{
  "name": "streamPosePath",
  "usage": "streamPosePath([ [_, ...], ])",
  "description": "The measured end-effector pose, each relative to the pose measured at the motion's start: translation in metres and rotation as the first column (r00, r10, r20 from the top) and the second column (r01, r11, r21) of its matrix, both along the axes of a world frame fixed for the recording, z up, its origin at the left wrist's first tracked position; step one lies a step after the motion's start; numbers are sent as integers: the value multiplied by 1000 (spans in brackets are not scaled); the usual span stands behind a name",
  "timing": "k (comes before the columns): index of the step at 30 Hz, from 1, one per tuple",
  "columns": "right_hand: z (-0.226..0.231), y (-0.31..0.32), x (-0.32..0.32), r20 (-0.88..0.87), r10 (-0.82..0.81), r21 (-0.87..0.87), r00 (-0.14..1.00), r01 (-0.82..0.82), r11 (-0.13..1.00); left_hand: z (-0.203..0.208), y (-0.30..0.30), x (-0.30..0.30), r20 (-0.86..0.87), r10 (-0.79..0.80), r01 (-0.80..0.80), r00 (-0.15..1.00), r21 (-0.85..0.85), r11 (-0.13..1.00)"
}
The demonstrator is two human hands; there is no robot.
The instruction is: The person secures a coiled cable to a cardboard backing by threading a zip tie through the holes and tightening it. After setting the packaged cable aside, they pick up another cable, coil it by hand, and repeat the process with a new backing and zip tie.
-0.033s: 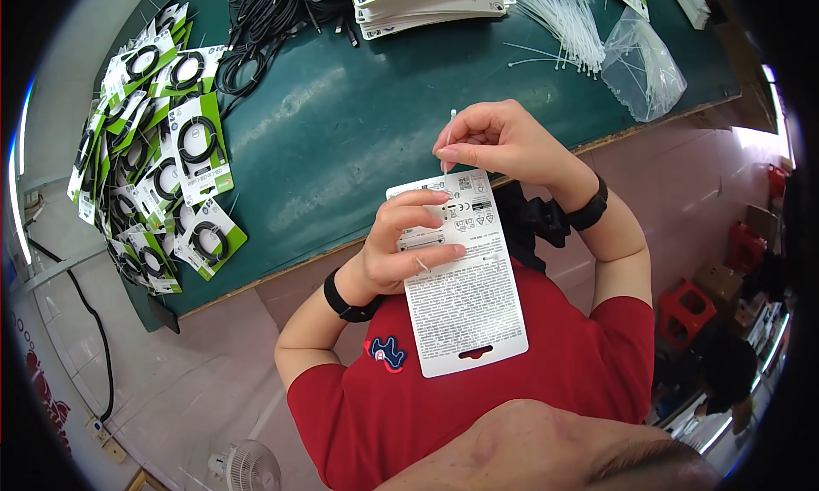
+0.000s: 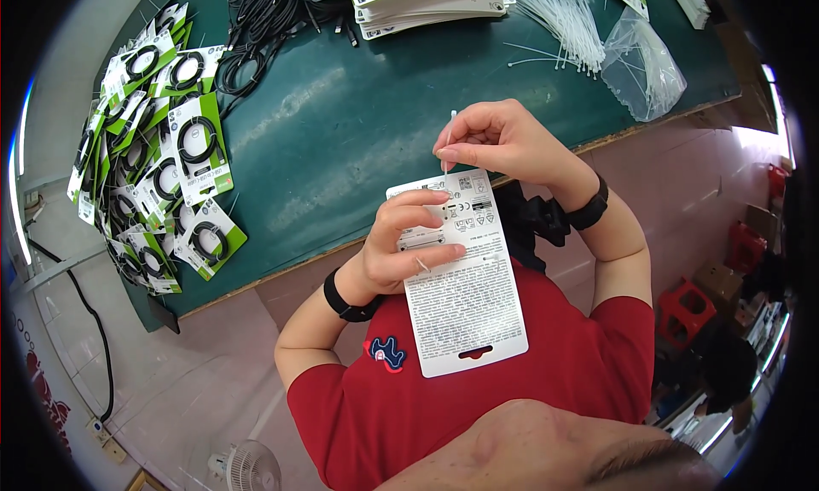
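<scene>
A white cardboard packaging card (image 2: 469, 312) is held in front of my red shirt, its densely printed side showing and its hang hole at the bottom. My left hand (image 2: 394, 239) is closed on the card's left edge, with fingers lying across the upper printed part; whatever is behind the card is hidden. Just above the card's top edge, my right hand (image 2: 499, 141) pinches a thin white cable tie (image 2: 451, 126) between thumb and fingers. The tie runs upright, with its lower end down at the card's upper part near my left fingertips.
On the green table (image 2: 324, 141), a pile of carded black cables (image 2: 198, 141) covers the left side. Loose black cables (image 2: 264, 22) lie at the back, beside stacked cards (image 2: 431, 13). Loose white cable ties (image 2: 563, 26) and a clear plastic bag (image 2: 644, 69) are back right.
</scene>
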State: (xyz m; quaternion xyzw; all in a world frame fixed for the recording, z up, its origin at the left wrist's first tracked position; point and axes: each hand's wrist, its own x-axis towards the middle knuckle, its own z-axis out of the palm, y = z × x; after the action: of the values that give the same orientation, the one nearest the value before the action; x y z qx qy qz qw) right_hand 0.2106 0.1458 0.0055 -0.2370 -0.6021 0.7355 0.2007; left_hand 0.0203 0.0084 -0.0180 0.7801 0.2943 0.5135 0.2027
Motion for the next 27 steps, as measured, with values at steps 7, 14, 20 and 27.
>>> streamPosePath([
  [7,10,-3,0,54,74,52,996,-77,996,1,5,0,-6,-36,36,999,-18,999],
  [14,14,1,5,93,136,59,986,-142,988,6,15,-8,-96,56,-60,994,-47,997],
  [20,9,-2,4,116,143,-1,983,-144,990,20,15,-5,-129,80,-85,988,-38,996],
  [27,14,0,0,119,-182,114,976,168,979,38,20,-18,-146,155,-188,977,-247,951],
])
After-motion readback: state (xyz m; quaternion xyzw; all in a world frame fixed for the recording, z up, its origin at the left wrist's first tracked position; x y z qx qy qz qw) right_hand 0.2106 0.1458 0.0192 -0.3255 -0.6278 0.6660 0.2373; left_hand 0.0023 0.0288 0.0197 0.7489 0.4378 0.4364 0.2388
